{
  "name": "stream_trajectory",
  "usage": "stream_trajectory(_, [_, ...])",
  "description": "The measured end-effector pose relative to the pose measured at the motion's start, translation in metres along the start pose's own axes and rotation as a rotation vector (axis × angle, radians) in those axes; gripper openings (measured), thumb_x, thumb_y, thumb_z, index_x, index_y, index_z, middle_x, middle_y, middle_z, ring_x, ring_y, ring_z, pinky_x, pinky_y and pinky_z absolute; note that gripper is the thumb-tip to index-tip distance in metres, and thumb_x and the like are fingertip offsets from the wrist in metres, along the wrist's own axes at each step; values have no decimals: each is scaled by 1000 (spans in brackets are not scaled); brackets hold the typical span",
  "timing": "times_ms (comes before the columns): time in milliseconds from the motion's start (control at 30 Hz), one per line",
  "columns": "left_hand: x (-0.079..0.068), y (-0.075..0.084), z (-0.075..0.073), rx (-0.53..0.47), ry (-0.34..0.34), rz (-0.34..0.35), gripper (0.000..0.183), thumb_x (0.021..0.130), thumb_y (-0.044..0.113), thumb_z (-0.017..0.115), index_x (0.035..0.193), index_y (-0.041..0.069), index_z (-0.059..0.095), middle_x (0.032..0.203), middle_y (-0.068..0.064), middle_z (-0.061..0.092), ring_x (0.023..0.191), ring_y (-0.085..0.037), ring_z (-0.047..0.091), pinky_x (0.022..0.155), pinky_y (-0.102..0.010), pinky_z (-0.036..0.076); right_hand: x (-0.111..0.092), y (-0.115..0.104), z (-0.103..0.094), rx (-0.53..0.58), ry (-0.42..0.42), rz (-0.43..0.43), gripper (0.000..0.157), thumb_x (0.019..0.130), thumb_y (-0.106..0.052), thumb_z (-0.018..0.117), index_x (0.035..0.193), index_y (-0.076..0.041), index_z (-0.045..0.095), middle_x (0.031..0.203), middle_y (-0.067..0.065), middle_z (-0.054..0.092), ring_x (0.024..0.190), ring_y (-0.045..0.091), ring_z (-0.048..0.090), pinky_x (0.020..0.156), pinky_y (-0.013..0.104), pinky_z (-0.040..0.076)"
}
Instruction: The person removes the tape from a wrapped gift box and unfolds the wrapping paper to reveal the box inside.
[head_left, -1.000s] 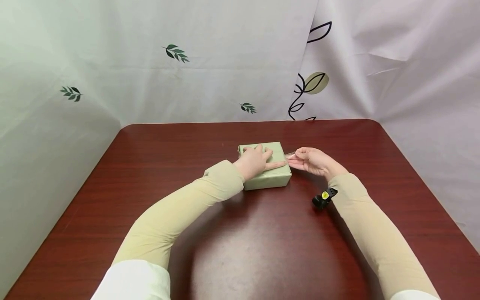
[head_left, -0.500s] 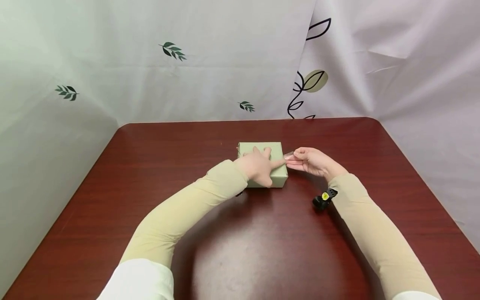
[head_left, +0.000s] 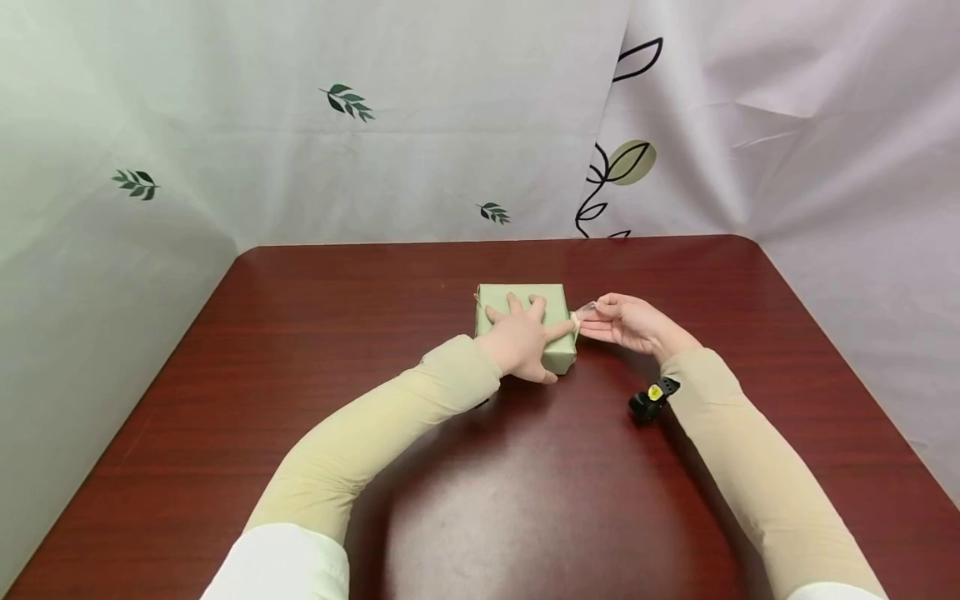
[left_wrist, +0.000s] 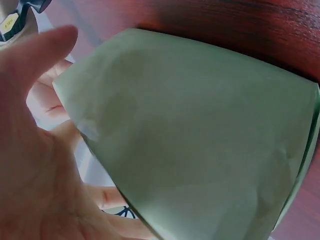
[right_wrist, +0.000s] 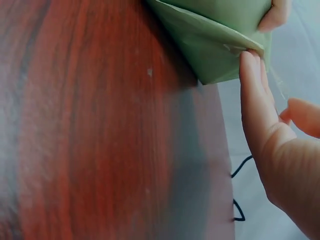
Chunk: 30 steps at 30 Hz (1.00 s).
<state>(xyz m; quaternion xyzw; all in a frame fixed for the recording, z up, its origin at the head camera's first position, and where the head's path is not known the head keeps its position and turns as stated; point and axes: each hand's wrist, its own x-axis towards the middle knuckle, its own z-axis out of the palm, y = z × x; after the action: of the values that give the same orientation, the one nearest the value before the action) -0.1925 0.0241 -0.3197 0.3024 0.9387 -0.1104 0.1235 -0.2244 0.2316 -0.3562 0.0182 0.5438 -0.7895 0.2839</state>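
Observation:
A box wrapped in pale green paper (head_left: 557, 298) lies on the table, its top partly covered by my left hand (head_left: 519, 340). That hand rests on it with spread fingers, one reaching the right edge. Beside this end my right hand (head_left: 636, 325) pinches a strip of clear tape (head_left: 587, 309) between thumb and finger. In the right wrist view its straight fingertips (right_wrist: 246, 62) touch the folded paper flap (right_wrist: 210, 30) at the end. The left wrist view shows the side of the green box (left_wrist: 195, 135) with the left thumb (left_wrist: 55, 45) off the paper.
The dark red wooden table (head_left: 337, 317) extends around the box. White cloth with leaf prints (head_left: 420, 125) hangs behind and at both sides. A black wrist camera (head_left: 647, 403) is strapped to the right wrist.
My left hand has shifted slightly, and its thumb now shows over the front edge. The box has turned a little. At the right end, the paper flap stands out more beside my right hand.

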Motion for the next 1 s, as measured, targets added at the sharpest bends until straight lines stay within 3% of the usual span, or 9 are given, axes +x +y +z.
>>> stream_trajectory(233, [6, 2, -6, -69, -65, -43, 49, 100, 53, 28, 147, 50, 16, 155, -11, 15, 138, -51, 15, 97, -71, 29, -8, -4, -9, -42, 14, 1, 29, 102, -2, 26, 86, -5, 49, 87, 7, 71, 83, 18, 69, 78, 30, 55])
stream_trajectory(567, [6, 2, -8, -49, -91, -23, 47, 102, 45, 25, 148, 48, 16, 155, -13, 14, 139, -51, 15, 97, -71, 31, -24, -3, -31, -109, 108, 76, 28, 101, -4, 32, 82, -10, 52, 85, 2, 69, 83, 13, 68, 78, 28, 55])
stream_trajectory(733, [4, 1, -8, -30, -89, -30, 47, 102, 45, 25, 148, 47, 16, 154, -13, 14, 138, -50, 16, 96, -69, 33, -28, -5, -30, -96, 137, -22, 33, 101, -4, 31, 80, -11, 56, 84, 1, 68, 81, 10, 66, 76, 22, 53])
stream_trajectory(900, [3, 0, -8, -24, -79, -25, 47, 102, 45, 25, 148, 46, 17, 154, -14, 15, 138, -51, 17, 95, -69, 33, -27, -4, -14, -157, 130, -153, 35, 100, -1, 33, 84, -14, 61, 84, -4, 68, 83, 5, 65, 78, 18, 50])
stream_trajectory(1000, [3, -1, -8, -21, -77, -23, 47, 102, 46, 25, 148, 46, 17, 154, -14, 16, 138, -51, 17, 95, -70, 33, -26, -4, -4, -132, 153, -234, 31, 100, -2, 38, 83, -14, 62, 82, -5, 70, 81, 3, 65, 78, 17, 49])
